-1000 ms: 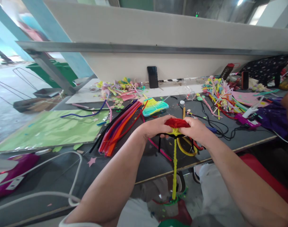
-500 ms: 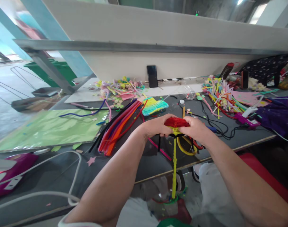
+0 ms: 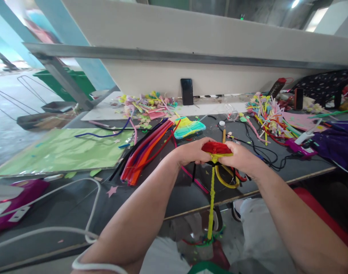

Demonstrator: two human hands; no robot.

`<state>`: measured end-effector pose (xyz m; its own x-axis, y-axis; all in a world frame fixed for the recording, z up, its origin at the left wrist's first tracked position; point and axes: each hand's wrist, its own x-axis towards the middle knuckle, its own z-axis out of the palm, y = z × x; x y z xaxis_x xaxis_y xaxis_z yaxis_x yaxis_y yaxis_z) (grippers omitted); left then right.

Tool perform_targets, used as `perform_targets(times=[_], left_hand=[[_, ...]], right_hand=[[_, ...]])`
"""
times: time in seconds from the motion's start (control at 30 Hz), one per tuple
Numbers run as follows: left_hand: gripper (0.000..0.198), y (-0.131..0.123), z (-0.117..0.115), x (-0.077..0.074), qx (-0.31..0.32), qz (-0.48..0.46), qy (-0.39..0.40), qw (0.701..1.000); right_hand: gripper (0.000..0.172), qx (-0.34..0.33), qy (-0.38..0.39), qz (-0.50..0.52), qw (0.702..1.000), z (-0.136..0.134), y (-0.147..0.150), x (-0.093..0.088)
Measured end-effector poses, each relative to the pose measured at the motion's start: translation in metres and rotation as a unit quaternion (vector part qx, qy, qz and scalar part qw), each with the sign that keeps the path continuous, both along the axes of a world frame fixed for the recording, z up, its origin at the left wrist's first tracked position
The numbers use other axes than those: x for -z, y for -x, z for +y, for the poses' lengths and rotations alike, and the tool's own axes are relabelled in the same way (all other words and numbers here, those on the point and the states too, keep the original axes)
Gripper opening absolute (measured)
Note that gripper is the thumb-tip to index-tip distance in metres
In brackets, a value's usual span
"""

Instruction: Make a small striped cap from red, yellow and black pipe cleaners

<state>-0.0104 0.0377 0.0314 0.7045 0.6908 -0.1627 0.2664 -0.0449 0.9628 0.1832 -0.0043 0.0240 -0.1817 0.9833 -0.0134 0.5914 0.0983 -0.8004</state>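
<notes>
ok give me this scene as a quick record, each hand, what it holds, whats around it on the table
left: left hand pinches one end of the red pipe-cleaner piece
right: right hand pinches the other end
below: yellow stem hangs from the red piece past the table edge
nearby: pipe-cleaner bundle left of the hands, green sheet beyond it
back: phone propped upright

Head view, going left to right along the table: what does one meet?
green sheet → red and orange pipe-cleaner bundle → left hand → red pipe-cleaner piece, pinched by both hands → right hand → colourful pipe-cleaner pile → purple cloth
</notes>
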Motion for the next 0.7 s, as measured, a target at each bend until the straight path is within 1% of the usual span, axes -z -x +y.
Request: perform_targets(times=[0.33, 0.53, 0.7], left_hand=[[0.057, 0.000, 0.001, 0.003, 0.001, 0.003, 0.006, 1.000], [0.059, 0.001, 0.003, 0.005, 0.000, 0.002, 0.008, 1.000], [0.058, 0.004, 0.006, 0.007, 0.018, -0.032, 0.041, 0.998]], right_hand=[[0.020, 0.044, -0.043, -0.128, 0.990, -0.003, 0.009, -0.006], [0.018, 0.060, -0.033, -0.152, 0.986, -0.006, 0.014, -0.012], [0.018, 0.060, -0.034, -0.149, 0.987, -0.007, 0.015, -0.012]])
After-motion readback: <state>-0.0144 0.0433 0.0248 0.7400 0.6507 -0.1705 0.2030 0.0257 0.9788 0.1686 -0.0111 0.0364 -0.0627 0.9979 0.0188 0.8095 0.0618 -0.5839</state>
